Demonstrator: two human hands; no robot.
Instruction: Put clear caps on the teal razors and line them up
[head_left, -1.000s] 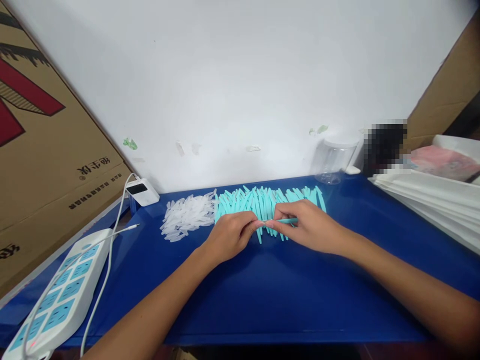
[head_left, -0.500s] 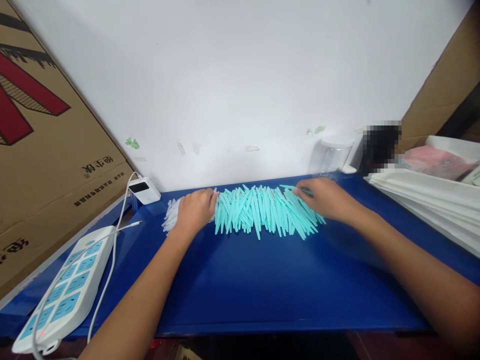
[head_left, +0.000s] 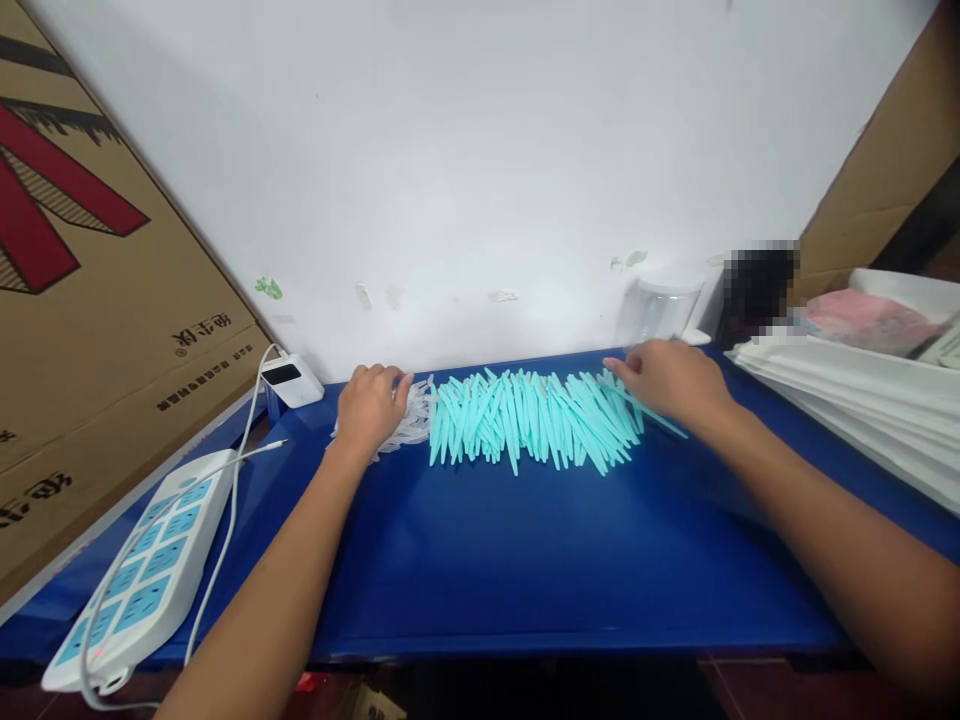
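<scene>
Across the middle of the table lies a row of turquoise tapered plastic sticks (head_left: 517,420), heaped side by side. Left of it is a heap of small translucent plastic pieces (head_left: 412,425). My left hand (head_left: 367,410) rests over these pieces with its fingers curled; the fingertips are hidden, so whatever they hold does not show. Over the right end of the row, my right hand (head_left: 675,382) has bent fingers around one turquoise stick (head_left: 660,420), which slants out below the palm toward the lower right. Part of that stick is behind the fingers.
A white power strip (head_left: 161,560) with blue sockets and a white cable lies at the left. Near the wall stands a small white device (head_left: 292,380). A clear container (head_left: 667,305) with a white lid is at the back right, beside stacked white trays (head_left: 862,375).
My left hand has moved left, uncovering more translucent pieces beside the turquoise row. At my right hand the turquoise stick now points to the lower right instead of the left.
</scene>
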